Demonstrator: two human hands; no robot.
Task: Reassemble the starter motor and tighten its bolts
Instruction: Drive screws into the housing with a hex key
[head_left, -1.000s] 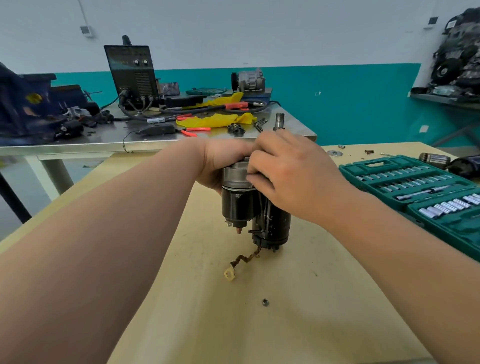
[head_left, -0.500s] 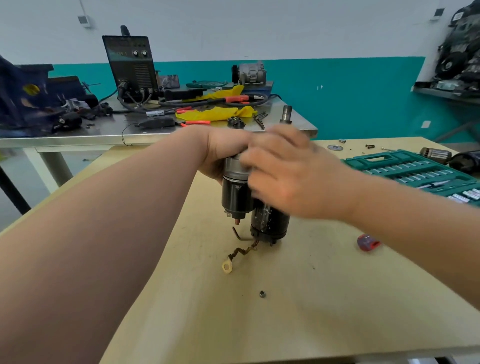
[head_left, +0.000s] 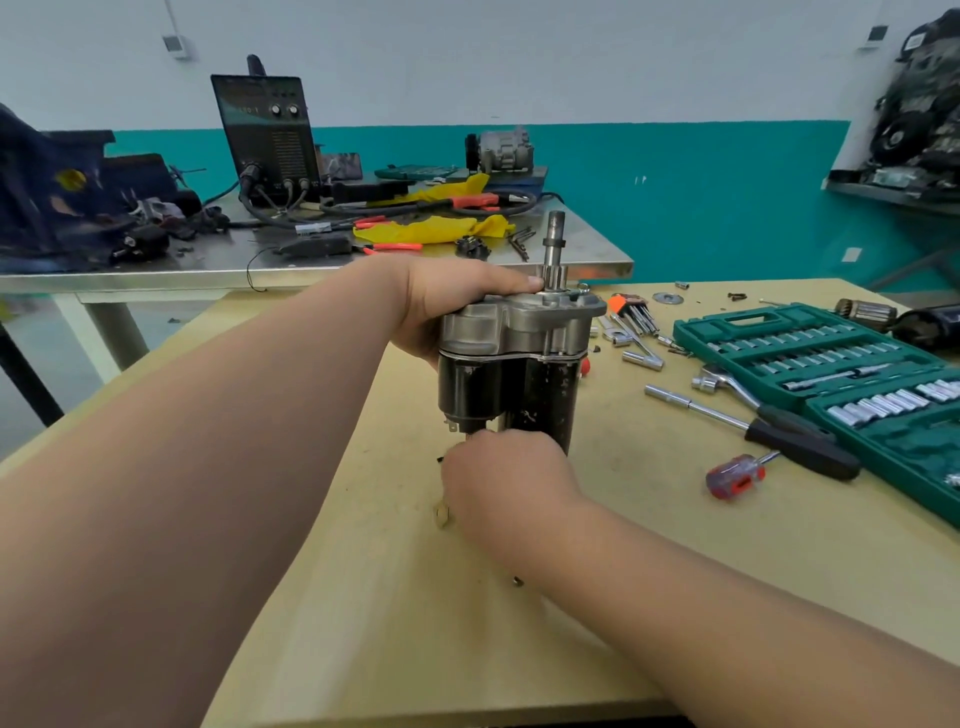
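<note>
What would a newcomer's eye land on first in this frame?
The starter motor stands upright at centre, shaft up, gripped near the top by the left hand. The right hand is at its base; an open green socket set lies at right.

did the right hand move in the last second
Yes. The right hand has dropped from the top of the starter motor to its lower end, close to the wooden table.

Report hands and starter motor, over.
Left hand grips starter motor by top housing, shaft up. Right hand at its lower end, fingers hidden. Loose nut beside right wrist.
</note>
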